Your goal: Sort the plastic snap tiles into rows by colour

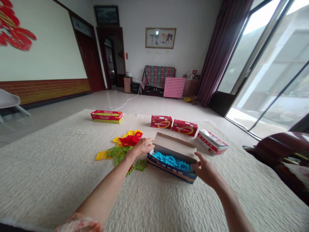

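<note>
An open blue box [169,169] lies on a cream quilted cover [60,170], its cardboard lid [175,145] folded back. Light blue plastic puzzle pieces [172,160] fill it. My left hand [143,146] grips the box's left end, fingers curled over the rim. My right hand [206,170] sits at the box's right end, fingers spread and touching its corner. Just left of the box lies a loose pile of flat interlocking pieces: red [130,140], yellow [118,140] and green [118,152].
Three closed red boxes [106,116] [161,121] [184,127] line the far side of the cover, and a red-and-white box [211,142] lies tilted at the right. A dark wooden chair [280,149] stands at the right edge. Tiled floor lies beyond.
</note>
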The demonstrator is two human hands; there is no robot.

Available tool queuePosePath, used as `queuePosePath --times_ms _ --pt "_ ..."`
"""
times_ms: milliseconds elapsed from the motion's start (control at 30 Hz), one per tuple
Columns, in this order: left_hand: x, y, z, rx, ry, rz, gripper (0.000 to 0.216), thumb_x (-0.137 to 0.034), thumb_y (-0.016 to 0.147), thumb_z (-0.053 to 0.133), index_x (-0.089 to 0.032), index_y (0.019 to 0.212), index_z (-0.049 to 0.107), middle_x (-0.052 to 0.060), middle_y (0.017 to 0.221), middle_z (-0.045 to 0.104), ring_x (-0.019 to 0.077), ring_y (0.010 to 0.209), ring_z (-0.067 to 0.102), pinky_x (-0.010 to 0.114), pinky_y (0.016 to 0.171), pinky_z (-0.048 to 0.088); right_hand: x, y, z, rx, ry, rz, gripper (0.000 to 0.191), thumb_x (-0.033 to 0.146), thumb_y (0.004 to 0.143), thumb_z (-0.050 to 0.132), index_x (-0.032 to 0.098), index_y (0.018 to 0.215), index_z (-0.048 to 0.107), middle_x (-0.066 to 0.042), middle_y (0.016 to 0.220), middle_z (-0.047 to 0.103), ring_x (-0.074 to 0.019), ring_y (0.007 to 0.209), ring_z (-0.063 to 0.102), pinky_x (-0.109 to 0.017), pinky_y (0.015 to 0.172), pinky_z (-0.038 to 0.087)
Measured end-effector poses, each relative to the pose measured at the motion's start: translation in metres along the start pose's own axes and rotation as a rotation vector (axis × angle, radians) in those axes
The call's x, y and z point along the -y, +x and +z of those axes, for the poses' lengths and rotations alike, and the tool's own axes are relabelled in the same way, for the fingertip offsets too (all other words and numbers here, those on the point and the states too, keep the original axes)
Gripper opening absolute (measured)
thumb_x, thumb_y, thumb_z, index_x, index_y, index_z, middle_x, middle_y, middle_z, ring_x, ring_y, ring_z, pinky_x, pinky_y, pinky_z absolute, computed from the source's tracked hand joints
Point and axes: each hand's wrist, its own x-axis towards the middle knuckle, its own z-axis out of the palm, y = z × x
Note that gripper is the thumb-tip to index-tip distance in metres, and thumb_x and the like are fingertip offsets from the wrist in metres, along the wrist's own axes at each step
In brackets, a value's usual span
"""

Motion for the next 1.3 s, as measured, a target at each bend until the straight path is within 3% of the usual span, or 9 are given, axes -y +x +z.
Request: queuePosePath --times_ms 167,333,467,667,833,1100,1300 --pt "-0.011 0.011 0.004 0.142 0.238 -0.106 0.044 -0.010 0.063 0.057 -0.014 0.106 0.063 0.013 0.089 0.071 0.0261 0.087 0.067 0.028 0.070 0.049 0.005 0.011 0.001 0.114 -0.061 0.067 0.044 0.020 0.073 0.053 0.013 0.117 0.055 0.002 0.054 0.055 -0.0170 0.052 0.056 -0.027 0.054 0.038" --pt "-0.015 0.015 0.017 0.139 0.265 -0.133 0.035 -0.006 0.064 0.058 -0.013 0.098 0.066 0.017 0.094 0.070 0.0276 0.094 0.066 0.031 0.079 0.050 0.004 0.014 0.004 0.128 -0.025 0.120 0.038 0.017 0.069 0.055 0.017 0.107 0.056 0.006 0.047 0.050 -0.0136 0.043 0.050 -0.024 0.048 0.035" --pt "-0.011 0.010 0.013 0.111 0.254 -0.126 0.031 -0.009 0.068 0.059 -0.014 0.097 0.067 0.015 0.093 0.071 0.0260 0.097 0.065 0.030 0.083 0.049 0.008 0.016 0.003 0.096 -0.044 0.118 0.038 0.016 0.068 0.056 0.018 0.106 0.057 0.005 0.050 0.051 -0.0149 0.047 0.052 -0.025 0.051 0.035" --pt "-0.001 0.000 -0.024 -0.118 0.309 -0.117 0.045 -0.009 0.076 0.049 -0.013 0.120 0.058 0.015 0.092 0.070 0.0254 0.092 0.065 0.032 0.081 0.048 0.038 0.032 0.012 -0.054 -0.036 0.080 0.037 0.029 0.076 0.052 0.019 0.111 0.053 0.000 0.064 0.058 -0.0179 0.057 0.055 -0.027 0.056 0.036" --pt "0.019 -0.006 -0.051 -0.301 0.373 -0.150 0.056 -0.012 0.080 0.044 -0.019 0.135 0.046 0.011 0.092 0.070 0.0233 0.087 0.065 0.030 0.080 0.047 0.074 0.050 0.041 -0.204 0.057 0.063 0.035 0.020 0.071 0.049 0.020 0.106 0.050 -0.006 0.087 0.063 -0.0191 0.071 0.058 -0.027 0.062 0.037" --pt "0.079 -0.004 -0.052 -0.544 0.351 -0.141 0.057 -0.011 0.082 0.041 -0.019 0.138 0.045 0.010 0.093 0.067 0.0209 0.084 0.063 0.028 0.080 0.047 0.114 0.090 0.101 -0.324 0.235 0.040 0.030 0.021 0.069 0.047 0.019 0.099 0.049 -0.007 0.092 0.060 -0.0213 0.082 0.056 -0.029 0.070 0.038" --pt "0.125 0.001 -0.058 -0.793 0.330 0.025 0.056 -0.007 0.082 0.039 -0.018 0.135 0.047 0.010 0.099 0.067 0.0205 0.088 0.063 0.030 0.084 0.048 0.134 0.122 0.132 -0.439 0.338 -0.083 0.026 0.020 0.065 0.048 0.020 0.091 0.049 -0.006 0.089 0.058 -0.0205 0.078 0.054 -0.030 0.069 0.040"
